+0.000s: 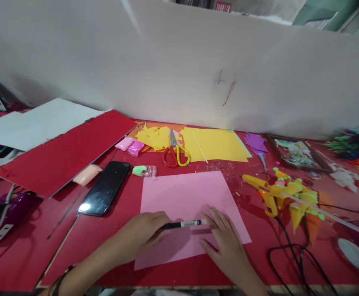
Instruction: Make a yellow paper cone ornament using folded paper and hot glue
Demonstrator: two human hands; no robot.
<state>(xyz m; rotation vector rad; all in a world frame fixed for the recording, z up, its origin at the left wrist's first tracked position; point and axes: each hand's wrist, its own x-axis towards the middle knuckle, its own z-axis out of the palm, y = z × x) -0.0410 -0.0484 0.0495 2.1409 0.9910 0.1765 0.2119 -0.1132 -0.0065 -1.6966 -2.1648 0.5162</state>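
Note:
A sheet of pink paper (185, 193) lies on the red tabletop in front of me. Over it, my left hand (150, 232) is closed around one end of a dark pen (182, 225) with a white barcode label. The pen is held level, its pale end pointing right. My right hand (221, 236) is at that end, with fingers apart and thumb spread over the paper's right part. Whether its fingers touch the pen's tip I cannot tell.
A black phone (105, 189) lies left of the paper. Behind it are scissors (176, 152) and yellow paper (216, 144). At right, a yellow glue gun (264, 193) with a looping black cord rests beside yellow cone shapes (299, 201). A red board (65, 154) leans at left.

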